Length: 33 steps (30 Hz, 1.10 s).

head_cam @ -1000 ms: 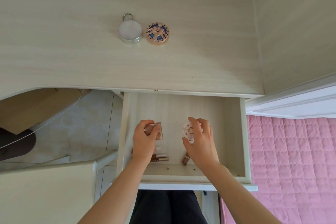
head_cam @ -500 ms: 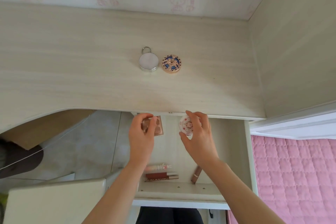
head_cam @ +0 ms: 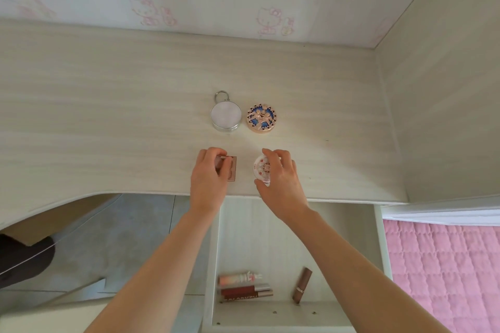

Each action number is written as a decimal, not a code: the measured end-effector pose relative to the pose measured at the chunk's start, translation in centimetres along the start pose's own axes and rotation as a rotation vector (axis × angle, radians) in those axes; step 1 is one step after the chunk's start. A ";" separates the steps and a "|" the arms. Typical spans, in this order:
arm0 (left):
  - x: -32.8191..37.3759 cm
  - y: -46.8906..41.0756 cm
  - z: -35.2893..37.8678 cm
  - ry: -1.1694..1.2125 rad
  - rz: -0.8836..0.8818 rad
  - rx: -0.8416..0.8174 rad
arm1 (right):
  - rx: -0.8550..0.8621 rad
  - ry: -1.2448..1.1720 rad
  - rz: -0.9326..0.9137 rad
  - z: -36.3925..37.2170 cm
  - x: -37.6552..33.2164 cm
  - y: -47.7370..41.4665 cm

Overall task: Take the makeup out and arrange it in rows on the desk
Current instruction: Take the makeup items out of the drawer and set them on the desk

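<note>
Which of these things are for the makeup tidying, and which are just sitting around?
Part of the job: silver tin, blue patterned compact, square palette held by the left hand, white round compact held by the right hand, tubes and lipstick in the drawer, desk.

Just lying about: pink quilt, cartoon cat pictures on the wall.

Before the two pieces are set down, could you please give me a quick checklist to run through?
1. Left grip holds the square palette: ok.
2. Right grip holds the white round compact: ok.
3. Both line up below the silver tin and blue compact, starting a second row: ok.
4. Pieces resting on the desk: cannot tell.
5. Drawer emptied: not ok; tubes and a lipstick lie inside.
</note>
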<state>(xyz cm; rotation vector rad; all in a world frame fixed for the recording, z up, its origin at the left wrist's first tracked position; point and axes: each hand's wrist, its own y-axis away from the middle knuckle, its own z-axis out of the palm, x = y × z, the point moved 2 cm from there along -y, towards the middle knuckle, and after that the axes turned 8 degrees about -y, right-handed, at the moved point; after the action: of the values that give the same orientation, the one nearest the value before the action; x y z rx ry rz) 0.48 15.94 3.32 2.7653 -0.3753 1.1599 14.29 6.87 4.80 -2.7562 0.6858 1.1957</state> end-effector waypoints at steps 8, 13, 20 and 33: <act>-0.4 -2.0 1.0 -0.259 0.106 0.023 | -0.028 0.126 -0.003 0.7 -0.6 -2.1; -1.3 -2.5 1.2 -0.399 0.113 0.070 | -0.020 0.166 -0.022 1.0 -1.0 -2.5; -1.2 -1.0 0.6 -0.417 0.199 0.084 | -0.023 0.246 -0.062 1.0 -0.7 -2.2; -1.5 0.1 1.5 -0.500 0.418 0.050 | 0.057 0.198 -0.155 0.8 -0.7 -2.3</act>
<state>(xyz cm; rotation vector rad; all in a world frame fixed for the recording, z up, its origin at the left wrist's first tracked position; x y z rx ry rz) 0.47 15.78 1.17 3.0874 -1.0241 0.5074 14.26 9.34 4.44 -2.8439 0.5005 0.8693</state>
